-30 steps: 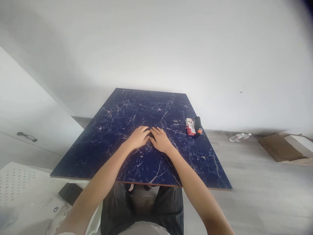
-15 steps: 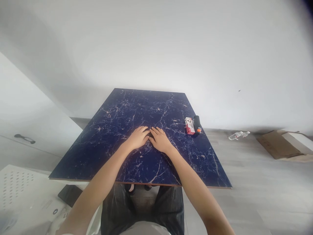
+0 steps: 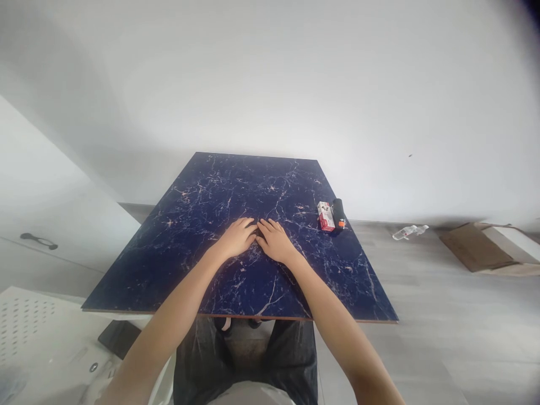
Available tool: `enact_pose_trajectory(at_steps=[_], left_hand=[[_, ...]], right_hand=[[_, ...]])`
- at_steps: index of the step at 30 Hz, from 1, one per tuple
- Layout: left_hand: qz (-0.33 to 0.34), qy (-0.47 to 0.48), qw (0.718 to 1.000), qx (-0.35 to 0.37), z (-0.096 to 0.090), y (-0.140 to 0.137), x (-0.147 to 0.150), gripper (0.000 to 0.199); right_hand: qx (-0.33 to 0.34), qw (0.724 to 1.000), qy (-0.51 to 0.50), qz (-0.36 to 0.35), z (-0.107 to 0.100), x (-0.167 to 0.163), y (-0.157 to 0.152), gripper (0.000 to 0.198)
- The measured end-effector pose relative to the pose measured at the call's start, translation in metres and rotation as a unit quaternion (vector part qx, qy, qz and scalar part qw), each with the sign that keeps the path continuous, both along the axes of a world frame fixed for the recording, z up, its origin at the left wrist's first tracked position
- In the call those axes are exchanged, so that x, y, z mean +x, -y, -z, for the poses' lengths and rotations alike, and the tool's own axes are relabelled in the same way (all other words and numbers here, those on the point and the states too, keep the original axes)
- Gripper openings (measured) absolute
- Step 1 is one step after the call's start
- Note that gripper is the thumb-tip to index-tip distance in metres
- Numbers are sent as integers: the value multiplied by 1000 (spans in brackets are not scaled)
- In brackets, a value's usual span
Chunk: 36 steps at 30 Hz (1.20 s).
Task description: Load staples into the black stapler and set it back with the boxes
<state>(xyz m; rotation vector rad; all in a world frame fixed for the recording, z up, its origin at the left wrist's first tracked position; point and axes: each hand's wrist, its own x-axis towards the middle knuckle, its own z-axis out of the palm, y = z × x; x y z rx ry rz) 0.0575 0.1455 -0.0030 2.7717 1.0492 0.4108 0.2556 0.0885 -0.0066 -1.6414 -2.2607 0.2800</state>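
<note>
Left hand (image 3: 236, 238) and right hand (image 3: 274, 241) rest, fingers loosely spread, on blue tabletop (image 3: 248, 185).
It seems stiff, probably heavy; its edge (image 3: 253, 317) offers best hold.

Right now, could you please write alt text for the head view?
A person's left hand and right hand rest close together on a dark blue marbled table. Toward its right edge are a red and white box and a black cylinder with an orange spot.
</note>
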Motion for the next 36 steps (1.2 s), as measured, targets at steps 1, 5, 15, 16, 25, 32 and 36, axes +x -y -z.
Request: enact_pose_trajectory(at_steps=[1,5,15,16,25,32,36], left_hand=[[1,-2,1000,0,0,0,0,41],[-8,2,1000,-2,-2,-3,0,39],[-12,36,999,-11,-6,-8,-3,38],[-13,35,999,-15,-6,-8,-3,38],[-21,29,999,-26,-7,-7,-2,37],[-15,29,999,-20,-6,-6,-2,37],[-16,25,999,-20,-5,-6,-2,38]], right_hand=[[-1,1000,0,0,-1,0,0,56],[-6,1000,-4,-1,-3,1,1,56],[34,999,-36,-13,-6,17,-8,55],[57,998,-40,1,-12,28,-11,52],[47,925,33,375,-43,168,-21,76],[-9,919,31,393,-24,182,-21,59],[5,916,24,400,-27,171,-23,57]])
